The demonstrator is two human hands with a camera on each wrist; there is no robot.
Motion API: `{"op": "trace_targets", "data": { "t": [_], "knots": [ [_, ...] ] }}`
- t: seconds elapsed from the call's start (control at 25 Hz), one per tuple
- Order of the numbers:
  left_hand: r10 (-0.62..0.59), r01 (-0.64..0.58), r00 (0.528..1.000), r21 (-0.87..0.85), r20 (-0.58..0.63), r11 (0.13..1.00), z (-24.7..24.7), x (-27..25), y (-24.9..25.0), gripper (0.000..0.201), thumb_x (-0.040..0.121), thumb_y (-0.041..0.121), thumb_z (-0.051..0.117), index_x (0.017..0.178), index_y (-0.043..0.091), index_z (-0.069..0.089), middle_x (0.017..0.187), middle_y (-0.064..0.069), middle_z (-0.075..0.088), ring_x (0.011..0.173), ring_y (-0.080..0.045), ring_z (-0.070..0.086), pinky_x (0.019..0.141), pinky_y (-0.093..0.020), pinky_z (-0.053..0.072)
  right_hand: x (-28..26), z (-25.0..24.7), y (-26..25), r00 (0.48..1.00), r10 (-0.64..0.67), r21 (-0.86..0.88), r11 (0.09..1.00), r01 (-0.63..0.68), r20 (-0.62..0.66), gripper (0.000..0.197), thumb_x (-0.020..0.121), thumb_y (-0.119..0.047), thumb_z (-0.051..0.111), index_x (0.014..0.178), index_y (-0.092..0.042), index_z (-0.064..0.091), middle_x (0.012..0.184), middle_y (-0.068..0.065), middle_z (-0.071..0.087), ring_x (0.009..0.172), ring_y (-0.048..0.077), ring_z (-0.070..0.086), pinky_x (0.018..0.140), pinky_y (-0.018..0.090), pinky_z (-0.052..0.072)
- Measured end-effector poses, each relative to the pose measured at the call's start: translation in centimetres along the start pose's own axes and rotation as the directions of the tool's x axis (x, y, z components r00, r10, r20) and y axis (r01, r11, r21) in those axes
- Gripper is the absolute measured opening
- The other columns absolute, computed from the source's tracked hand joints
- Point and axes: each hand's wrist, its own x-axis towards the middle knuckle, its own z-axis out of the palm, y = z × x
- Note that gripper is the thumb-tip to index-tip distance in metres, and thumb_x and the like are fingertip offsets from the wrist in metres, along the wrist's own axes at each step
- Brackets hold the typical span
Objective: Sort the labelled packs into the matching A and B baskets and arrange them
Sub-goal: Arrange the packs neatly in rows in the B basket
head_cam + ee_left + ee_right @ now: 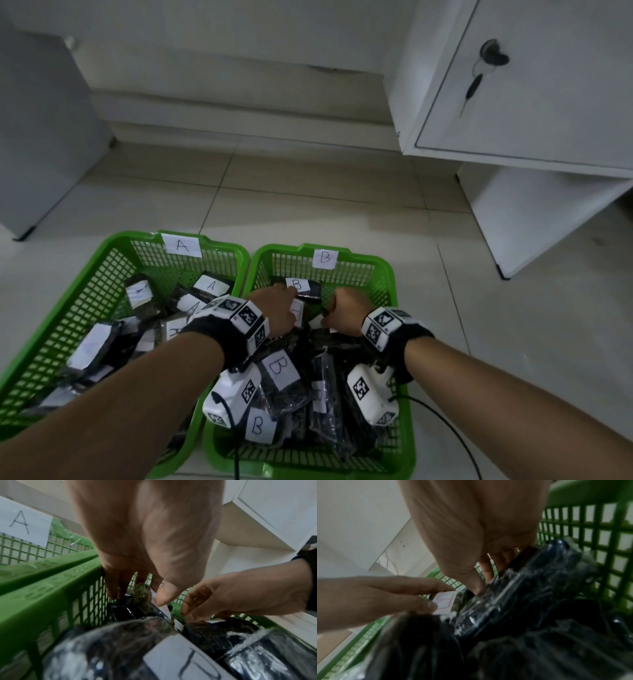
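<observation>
Both forearms are bare, with no sleeves. Each wrist wears a black strap (219,337) that carries a white block printed with black-and-white square code markers (247,314); the right wrist has the same kind of block (380,327) on its own black strap (414,337). Below each wrist hangs a rounded white camera housing (233,394), also marked with codes, the right one (371,394) trailing a thin black cable (442,425).

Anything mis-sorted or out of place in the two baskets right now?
No readable label is in the wrong basket. The packs in the B basket lie heaped and overlapping rather than in rows, and both the left hand and right hand are at its far end.
</observation>
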Motion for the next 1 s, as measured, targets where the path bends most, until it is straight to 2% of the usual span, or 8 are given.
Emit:
{"op": "trace_targets", "data": {
  "t": [0.16, 0.24, 0.4, 0.6, 0.72, 0.8, 0.92, 1.0],
  "knots": [
    [0.010, -0.010, 1.000, 0.048, -0.008, 0.999, -0.1, -0.2, 0.1, 0.051, 0.099, 0.025, 0.046, 0.147, 0.011, 0.034, 0.149, -0.012, 0.041, 0.134, -0.027, 0.045, 0.108, -0.040, 0.041, -0.2, 0.3, -0.7, 0.996, 0.070, 0.069, 0.995, -0.074, 0.060, 0.017, 0.082, -0.024, 0.073, 0.073, -0.010, 0.067, 0.081, 0.009, 0.069, 0.075, 0.024, 0.066, 0.053, 0.023, 0.042],
    [0.038, -0.037, 0.999, 0.030, -0.025, 0.999, -0.1, -0.4, 0.0, 0.051, 0.099, 0.026, 0.045, 0.147, 0.011, 0.035, 0.149, -0.011, 0.041, 0.134, -0.027, 0.046, 0.108, -0.040, 0.041, -0.1, -1.0, -0.8, 0.996, 0.054, -0.020, 0.998, -0.053, 0.077, 0.019, 0.088, -0.021, 0.066, 0.075, -0.008, 0.066, 0.087, 0.011, 0.068, 0.081, 0.027, 0.065, 0.055, 0.024, 0.040],
    [0.004, -0.004, 0.999, 0.009, -0.048, 1.000, 0.6, -0.1, -0.2, 0.052, 0.099, 0.024, 0.047, 0.148, 0.012, 0.034, 0.149, -0.012, 0.039, 0.133, -0.030, 0.045, 0.108, -0.042, 0.041, 0.6, -4.1, -0.8, 0.993, -0.075, -0.296, 0.954, 0.044, -0.094, 0.024, 0.095, -0.012, 0.053, 0.115, -0.014, 0.066, 0.116, 0.007, 0.068, 0.103, 0.030, 0.064, 0.078, 0.031, 0.049],
    [-0.008, 0.011, 0.998, 0.050, -0.064, 0.999, 0.7, -0.1, 0.1, 0.053, 0.101, 0.027, 0.047, 0.150, 0.012, 0.032, 0.152, -0.011, 0.036, 0.134, -0.030, 0.046, 0.108, -0.043, 0.041, 0.1, -4.0, -1.5, 0.956, -0.232, -0.542, 0.834, 0.100, -0.180, 0.013, 0.088, -0.004, 0.062, 0.100, -0.009, 0.065, 0.100, 0.010, 0.066, 0.094, 0.029, 0.065, 0.068, 0.033, 0.045],
    [0.001, 0.004, 0.997, 0.056, -0.080, 0.998, 0.9, -0.1, -0.2, 0.053, 0.100, 0.029, 0.048, 0.149, 0.013, 0.034, 0.150, -0.010, 0.038, 0.131, -0.030, 0.049, 0.105, -0.044, 0.044, 0.5, -3.6, -1.1, 0.986, -0.160, -0.468, 0.876, 0.116, -0.054, 0.010, 0.085, -0.011, 0.069, 0.094, -0.008, 0.071, 0.097, 0.009, 0.069, 0.091, 0.028, 0.068, 0.074, 0.033, 0.054],
    [0.023, -0.021, 0.998, 0.028, -0.062, 0.999, 0.7, -0.1, -0.4, 0.053, 0.100, 0.029, 0.048, 0.148, 0.012, 0.034, 0.150, -0.011, 0.038, 0.131, -0.029, 0.048, 0.106, -0.042, 0.044, 0.8, -3.4, -0.5, 0.995, -0.099, -0.426, 0.899, 0.101, 0.027, 0.013, 0.089, -0.017, 0.066, 0.096, -0.008, 0.073, 0.094, 0.009, 0.068, 0.092, 0.030, 0.068, 0.073, 0.031, 0.050],
    [0.056, -0.066, 0.995, -0.122, -0.085, 0.990, 0.0, -0.5, -0.9, 0.050, 0.096, 0.024, 0.055, 0.143, 0.016, 0.040, 0.143, -0.008, 0.046, 0.127, -0.026, 0.050, 0.103, -0.037, 0.044, 0.2, -3.8, -0.1, 0.994, -0.094, -0.296, 0.952, 0.076, -0.047, 0.028, 0.091, -0.037, 0.064, 0.085, -0.011, 0.073, 0.083, 0.006, 0.069, 0.081, 0.026, 0.067, 0.066, 0.027, 0.047],
    [0.051, -0.093, 0.983, -0.236, -0.177, 0.967, -0.2, -1.0, -1.2, 0.042, 0.090, 0.018, 0.065, 0.129, 0.020, 0.051, 0.127, -0.003, 0.059, 0.112, -0.021, 0.059, 0.093, -0.032, 0.050, -0.6, -4.2, 0.0, 0.996, -0.094, -0.219, 0.971, 0.091, -0.002, 0.034, 0.081, -0.047, 0.072, 0.084, -0.013, 0.073, 0.083, 0.005, 0.071, 0.078, 0.025, 0.068, 0.062, 0.026, 0.049]
  ]
}}
